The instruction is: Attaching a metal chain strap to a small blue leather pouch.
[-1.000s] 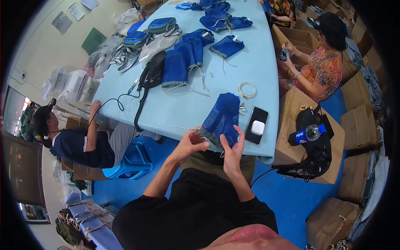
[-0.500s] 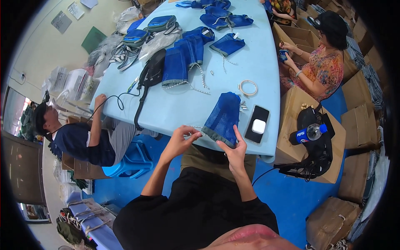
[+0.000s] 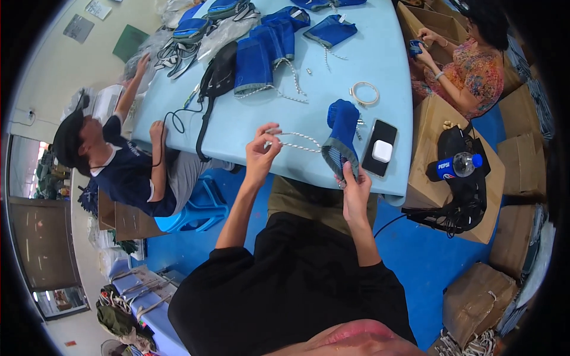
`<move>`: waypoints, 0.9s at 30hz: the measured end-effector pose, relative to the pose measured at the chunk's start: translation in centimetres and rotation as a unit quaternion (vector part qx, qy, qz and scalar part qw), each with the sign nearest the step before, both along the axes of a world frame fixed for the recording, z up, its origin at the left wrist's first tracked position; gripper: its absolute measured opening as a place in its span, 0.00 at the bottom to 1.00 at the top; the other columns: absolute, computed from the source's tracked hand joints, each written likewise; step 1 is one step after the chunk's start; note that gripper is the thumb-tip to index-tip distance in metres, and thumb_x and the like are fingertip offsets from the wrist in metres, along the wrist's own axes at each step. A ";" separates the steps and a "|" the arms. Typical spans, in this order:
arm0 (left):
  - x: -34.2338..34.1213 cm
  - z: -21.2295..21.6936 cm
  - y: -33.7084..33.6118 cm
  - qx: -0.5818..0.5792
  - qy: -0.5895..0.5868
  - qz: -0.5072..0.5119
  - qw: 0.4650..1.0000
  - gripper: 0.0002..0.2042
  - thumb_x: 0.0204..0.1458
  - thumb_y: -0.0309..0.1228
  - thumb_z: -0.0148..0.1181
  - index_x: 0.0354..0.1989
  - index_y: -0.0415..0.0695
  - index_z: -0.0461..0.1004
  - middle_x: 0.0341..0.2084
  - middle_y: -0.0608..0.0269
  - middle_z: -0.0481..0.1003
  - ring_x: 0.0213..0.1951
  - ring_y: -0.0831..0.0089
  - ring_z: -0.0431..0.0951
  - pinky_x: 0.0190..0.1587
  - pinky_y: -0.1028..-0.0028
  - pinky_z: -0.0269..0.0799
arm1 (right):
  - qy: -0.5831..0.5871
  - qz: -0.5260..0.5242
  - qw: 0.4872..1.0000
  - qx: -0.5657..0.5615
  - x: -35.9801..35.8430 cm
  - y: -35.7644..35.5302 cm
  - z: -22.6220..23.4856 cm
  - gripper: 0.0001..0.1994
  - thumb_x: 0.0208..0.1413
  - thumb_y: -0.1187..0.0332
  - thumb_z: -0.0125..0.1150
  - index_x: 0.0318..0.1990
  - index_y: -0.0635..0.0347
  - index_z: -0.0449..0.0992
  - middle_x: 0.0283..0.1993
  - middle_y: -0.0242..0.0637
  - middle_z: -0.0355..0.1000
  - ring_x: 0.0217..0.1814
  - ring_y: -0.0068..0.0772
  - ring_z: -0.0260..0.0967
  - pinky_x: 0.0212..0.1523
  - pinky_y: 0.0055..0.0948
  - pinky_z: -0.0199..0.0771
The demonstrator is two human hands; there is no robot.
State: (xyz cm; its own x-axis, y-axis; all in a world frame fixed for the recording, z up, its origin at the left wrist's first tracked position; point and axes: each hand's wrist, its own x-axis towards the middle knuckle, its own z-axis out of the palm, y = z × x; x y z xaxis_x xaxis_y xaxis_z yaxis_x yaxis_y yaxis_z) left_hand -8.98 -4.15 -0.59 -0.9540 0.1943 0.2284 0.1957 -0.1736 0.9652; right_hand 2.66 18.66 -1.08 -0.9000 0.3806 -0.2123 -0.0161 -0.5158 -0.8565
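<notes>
A blue mesh drawstring pouch [image 3: 342, 124] with a grey hem hangs over the near edge of the table, its mouth turned toward me. My right hand [image 3: 357, 193] pinches the hem at the lower right of the mouth. Out to the left, my left hand [image 3: 262, 153] has its fingers closed on the pouch's black-and-white cord [image 3: 301, 137], drawn out in a loop from the hem. Small metal-looking pieces [image 3: 360, 127] lie beside the pouch, partly hidden by it.
A phone [image 3: 380, 139] with a white case [image 3: 382, 151] on it and a round hoop [image 3: 364, 93] lie to the right. More blue pouches [image 3: 254, 64] and a black bag [image 3: 219, 71] lie farther off. One person [image 3: 136, 160] sits left, another [image 3: 469, 77] right, beside cardboard boxes [image 3: 469, 207].
My left hand has moved up and pulled the cord into a longer loop. The pouch's mouth has turned toward me and opened. The person on the left has stretched an arm out over the table.
</notes>
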 end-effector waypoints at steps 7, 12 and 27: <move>-1.2 -0.3 2.5 0.015 -0.041 -0.140 0.989 0.04 0.64 0.25 0.62 0.37 0.38 0.77 0.69 0.50 0.66 0.61 0.65 0.76 0.58 0.67 0.73 | -0.029 0.031 0.999 0.006 0.7 1.0 0.5 0.16 0.69 0.55 0.63 0.46 0.62 0.80 0.39 0.32 0.79 0.36 0.23 0.75 0.38 0.24 0.70; -1.1 0.4 3.1 -0.024 -0.070 -0.161 0.984 0.10 0.70 0.29 0.55 0.39 0.36 0.78 0.34 0.61 0.79 0.33 0.78 0.76 0.38 0.78 0.73 | -0.034 0.069 0.996 0.049 0.8 1.6 1.2 0.23 0.72 0.48 0.56 0.45 0.63 0.80 0.38 0.36 0.80 0.35 0.22 0.73 0.37 0.25 0.67; 0.1 6.9 3.4 -0.006 0.070 0.002 0.998 0.08 0.69 0.21 0.52 0.51 0.34 0.76 0.35 0.53 0.81 0.32 0.76 0.78 0.39 0.76 0.75 | -0.014 0.100 0.994 0.053 1.2 1.7 1.8 0.35 0.75 0.39 0.37 0.52 0.67 0.77 0.43 0.39 0.81 0.41 0.31 0.78 0.42 0.31 0.75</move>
